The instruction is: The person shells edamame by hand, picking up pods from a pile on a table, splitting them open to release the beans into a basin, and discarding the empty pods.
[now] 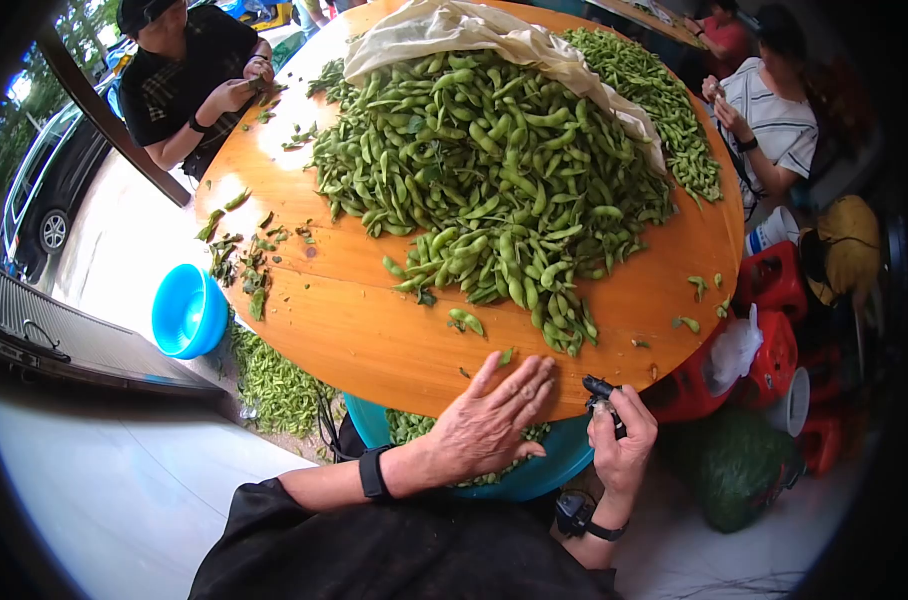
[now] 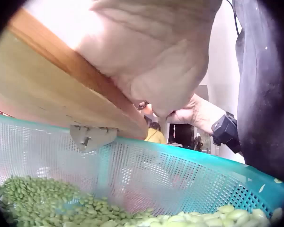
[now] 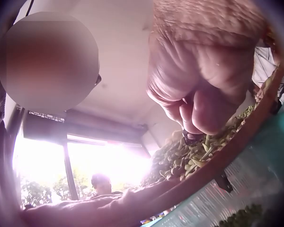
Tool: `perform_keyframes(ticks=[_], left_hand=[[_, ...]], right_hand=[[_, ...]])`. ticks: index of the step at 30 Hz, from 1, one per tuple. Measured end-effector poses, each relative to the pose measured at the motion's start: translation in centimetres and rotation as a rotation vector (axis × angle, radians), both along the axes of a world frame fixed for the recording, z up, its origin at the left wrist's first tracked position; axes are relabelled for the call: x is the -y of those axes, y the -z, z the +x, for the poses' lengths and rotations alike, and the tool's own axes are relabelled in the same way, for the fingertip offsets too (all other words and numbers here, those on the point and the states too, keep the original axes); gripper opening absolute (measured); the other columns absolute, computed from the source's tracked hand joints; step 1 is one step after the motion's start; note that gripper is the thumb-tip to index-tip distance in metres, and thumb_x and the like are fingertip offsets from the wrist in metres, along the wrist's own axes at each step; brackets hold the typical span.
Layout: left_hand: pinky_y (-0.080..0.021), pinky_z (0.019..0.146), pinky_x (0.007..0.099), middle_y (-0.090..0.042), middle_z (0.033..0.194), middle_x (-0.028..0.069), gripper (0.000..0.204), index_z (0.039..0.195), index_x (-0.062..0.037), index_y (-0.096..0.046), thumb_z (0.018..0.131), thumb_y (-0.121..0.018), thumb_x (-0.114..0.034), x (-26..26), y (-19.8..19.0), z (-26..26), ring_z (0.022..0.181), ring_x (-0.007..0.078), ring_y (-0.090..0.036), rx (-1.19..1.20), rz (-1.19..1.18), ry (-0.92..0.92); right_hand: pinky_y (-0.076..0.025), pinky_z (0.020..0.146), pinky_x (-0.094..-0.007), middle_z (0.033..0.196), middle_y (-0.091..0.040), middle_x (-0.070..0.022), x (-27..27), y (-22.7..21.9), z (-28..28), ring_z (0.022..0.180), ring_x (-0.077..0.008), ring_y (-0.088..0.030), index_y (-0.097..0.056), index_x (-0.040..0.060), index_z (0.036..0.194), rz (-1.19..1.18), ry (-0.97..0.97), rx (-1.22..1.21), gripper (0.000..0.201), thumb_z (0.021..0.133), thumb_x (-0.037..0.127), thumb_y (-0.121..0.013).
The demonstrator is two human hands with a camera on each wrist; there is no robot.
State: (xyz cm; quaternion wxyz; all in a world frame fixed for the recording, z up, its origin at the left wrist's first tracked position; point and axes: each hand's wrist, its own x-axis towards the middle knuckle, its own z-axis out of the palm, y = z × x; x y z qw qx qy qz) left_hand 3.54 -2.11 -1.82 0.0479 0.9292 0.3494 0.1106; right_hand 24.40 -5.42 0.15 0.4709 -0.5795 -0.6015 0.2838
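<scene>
My left hand [image 1: 494,415] lies over the near edge of the round wooden table [image 1: 354,320], its fingers straight across the tabletop beside a small green scrap. To its right, my right hand [image 1: 622,440] grips a small black tool [image 1: 598,386] at the table's edge; its exact kind is unclear. A large heap of green soybean pods [image 1: 494,170] rises just beyond both hands, with a single pod [image 1: 466,321] lying near the left fingertips. Below the edge stands a teal plastic basket [image 2: 203,158] containing shelled green beans [image 2: 42,191].
A pale cloth [image 1: 454,30] drapes the back of the heap. Leaf scraps [image 1: 254,265] litter the table's left side. A blue basin [image 1: 189,312] stands left, red stools [image 1: 774,345] right. Two people sit across the table, and loose pods [image 1: 274,380] cover part of the floor.
</scene>
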Motion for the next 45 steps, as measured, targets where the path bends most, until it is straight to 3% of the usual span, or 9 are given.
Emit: perform_keyframes(ticks=[7,11,13,15,17,26,32,37,45], left_hand=[[-0.008,0.12,0.0549,-0.031,0.157,0.0195,0.088,0.148,0.0019,-0.037,0.093,-0.038,-0.067,-0.9,-0.8,-8.8,0.148,0.0336,-0.024,-0.083,-0.06,-0.297],[-0.014,0.118,0.0552,-0.03,0.156,0.0233,0.062,0.141,0.0063,-0.043,0.096,-0.054,-0.035,-3.3,-0.8,-13.3,0.145,0.0434,-0.024,-0.029,0.104,-0.683],[-0.02,0.117,0.0546,-0.037,0.152,0.0233,0.056,0.136,0.0049,-0.05,0.09,-0.062,-0.024,-3.9,-1.9,-12.9,0.143,0.0427,-0.031,0.047,0.215,-0.664],[-0.027,0.115,0.0537,-0.045,0.147,0.0214,0.054,0.132,0.0034,-0.053,0.084,-0.068,-0.017,-4.3,-1.6,-11.0,0.139,0.0402,-0.038,0.274,0.128,-0.37],[-0.029,0.115,0.051,-0.048,0.145,0.0186,0.058,0.135,0.0013,-0.05,0.085,-0.069,-0.022,-3.9,-1.1,-8.3,0.137,0.0334,-0.044,0.14,0.064,-0.221],[-0.023,0.118,0.0499,-0.04,0.15,0.0204,0.065,0.141,0.0056,-0.041,0.092,-0.061,-0.032,-3.7,-1.0,-10.8,0.141,0.0339,-0.037,0.079,-0.009,-0.498],[-0.03,0.113,0.0543,-0.049,0.14,0.0215,0.033,0.114,0.0042,-0.063,0.083,-0.066,-0.007,-5.9,-0.3,-16.4,0.135,0.0407,-0.04,0.177,0.489,-0.957],[-0.049,0.092,0.0431,-0.066,0.096,0.011,0.022,0.099,-0.0059,-0.07,0.08,-0.064,0.005,-8.2,-3.0,-14.2,0.11,0.0347,-0.06,0.363,0.346,-0.665],[-0.051,0.093,0.0441,-0.06,0.117,0.0168,0.024,0.109,-0.0085,-0.064,0.086,-0.061,-0.002,-10.3,-1.7,-14.3,0.109,0.0376,-0.059,0.271,0.234,-0.514]], right_hand=[[-0.041,0.048,-0.0263,0.077,-0.053,-0.0071,-0.2,0.2,0.3,0.055,-0.0108,-0.054,-0.06,-0.0095,0.093,-0.109,0.056,-0.042,0.01,0.083,-0.007,-0.058],[-0.035,0.042,-0.0231,0.079,-0.049,-0.003,-0.6,0.9,0.4,0.051,-0.0064,-0.049,-0.064,-0.0094,0.099,-0.065,0.003,-0.018,0.014,0.088,-0.006,-0.056],[-0.035,0.043,-0.0231,0.079,-0.049,-0.003,-0.9,0.8,-0.2,0.052,-0.0064,-0.049,-0.063,-0.0094,0.099,-0.054,-0.014,-0.016,0.014,0.088,-0.006,-0.056],[-0.035,0.043,-0.0232,0.079,-0.049,-0.003,-1.1,0.6,-0.9,0.052,-0.0064,-0.049,-0.063,-0.0094,0.098,-0.043,-0.033,-0.009,0.013,0.087,-0.007,-0.056],[-0.042,0.049,-0.0267,0.078,-0.054,-0.0082,-1.4,0.0,-1.6,0.057,-0.0126,-0.056,-0.06,-0.0089,0.093,-0.089,-0.039,-0.033,0.01,0.083,-0.008,-0.058],[-0.035,0.041,-0.0234,0.078,-0.049,-0.0036,-1.7,0.7,-1.7,0.05,-0.0069,-0.049,-0.059,-0.0089,0.09,-0.07,-0.071,-0.057,0.005,0.087,-0.007,-0.056],[-0.039,0.043,-0.0236,0.078,-0.052,-0.0043,-1.9,0.4,-1.6,0.053,-0.0078,-0.053,-0.059,-0.0098,0.092,-0.177,-0.03,-0.208,0.006,0.087,-0.006,-0.058],[-0.039,0.042,-0.0227,0.08,-0.052,-0.0034,-2.2,0.3,-1.7,0.053,-0.0065,-0.052,-0.058,-0.0096,0.093,-0.198,-0.039,-0.221,0.007,0.089,-0.004,-0.057],[-0.034,0.042,-0.0217,0.084,-0.05,-0.002,-2.2,0.9,-1.5,0.052,-0.0044,-0.044,-0.061,-0.0088,0.101,-0.153,-0.08,-0.184,0.012,0.092,-0.004,-0.055]])
